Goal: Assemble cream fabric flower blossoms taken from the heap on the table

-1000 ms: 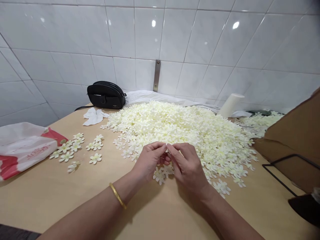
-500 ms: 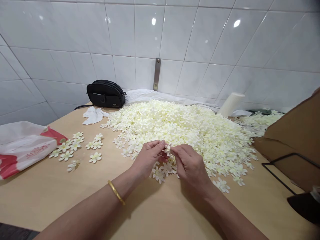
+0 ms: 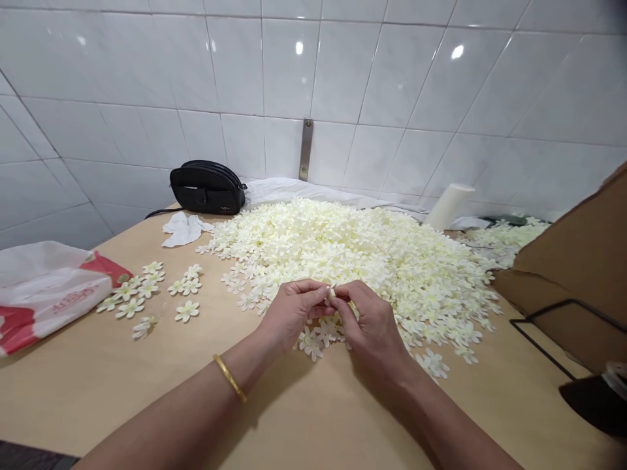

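A big heap of cream fabric flowers [image 3: 353, 251] covers the middle of the wooden table [image 3: 122, 378]. My left hand [image 3: 289, 313] and my right hand [image 3: 375, 323] meet at the heap's near edge. Both pinch one small cream flower [image 3: 332, 294] between fingertips and thumbs. A gold bangle [image 3: 229, 377] circles my left wrist. A few loose flowers [image 3: 316, 339] lie under my hands.
Several single flowers [image 3: 147, 290] lie spread at the left beside a red-and-white plastic bag [image 3: 46, 294]. A black pouch [image 3: 206, 187] and a white tissue [image 3: 183, 227] sit at the back left. A cardboard box [image 3: 573, 274] stands at the right; a white cylinder [image 3: 449, 205] leans by the tiled wall.
My hands have stayed together at the heap's edge, working the pinched flower; its petals showed between my fingers half a second ago and are now mostly covered.
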A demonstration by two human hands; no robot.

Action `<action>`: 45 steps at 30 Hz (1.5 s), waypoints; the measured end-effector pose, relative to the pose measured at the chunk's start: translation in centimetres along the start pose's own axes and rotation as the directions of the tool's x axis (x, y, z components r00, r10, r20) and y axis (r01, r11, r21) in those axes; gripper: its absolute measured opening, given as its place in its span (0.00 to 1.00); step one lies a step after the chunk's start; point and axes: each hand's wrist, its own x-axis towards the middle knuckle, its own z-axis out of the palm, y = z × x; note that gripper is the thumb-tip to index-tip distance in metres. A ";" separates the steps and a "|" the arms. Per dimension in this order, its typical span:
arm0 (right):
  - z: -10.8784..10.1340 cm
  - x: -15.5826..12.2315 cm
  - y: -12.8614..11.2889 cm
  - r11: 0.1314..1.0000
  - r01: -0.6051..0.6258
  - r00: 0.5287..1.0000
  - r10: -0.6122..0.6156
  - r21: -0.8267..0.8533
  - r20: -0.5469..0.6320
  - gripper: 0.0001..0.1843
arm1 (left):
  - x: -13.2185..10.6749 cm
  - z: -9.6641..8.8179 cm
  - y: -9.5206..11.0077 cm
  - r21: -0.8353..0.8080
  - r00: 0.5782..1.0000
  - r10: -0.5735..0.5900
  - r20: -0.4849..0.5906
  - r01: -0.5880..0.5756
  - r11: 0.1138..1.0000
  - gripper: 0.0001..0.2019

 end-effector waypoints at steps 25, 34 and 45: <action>0.7 -0.2 0.3 0.995 0.056 0.997 -0.061 -0.079 -0.057 0.10 | 0.0 0.1 -0.2 -0.080 0.997 -0.039 -0.067 0.034 0.996 0.09; 0.3 -0.2 0.1 0.948 -0.239 0.971 0.230 0.211 0.067 0.09 | 0.2 -0.3 -0.3 -0.031 0.998 -0.065 -0.016 0.064 0.997 0.11; -0.2 0.4 0.4 0.774 -0.365 0.928 0.345 0.517 0.139 0.09 | 0.1 0.0 0.0 0.011 0.998 -0.024 -0.053 0.025 1.000 0.10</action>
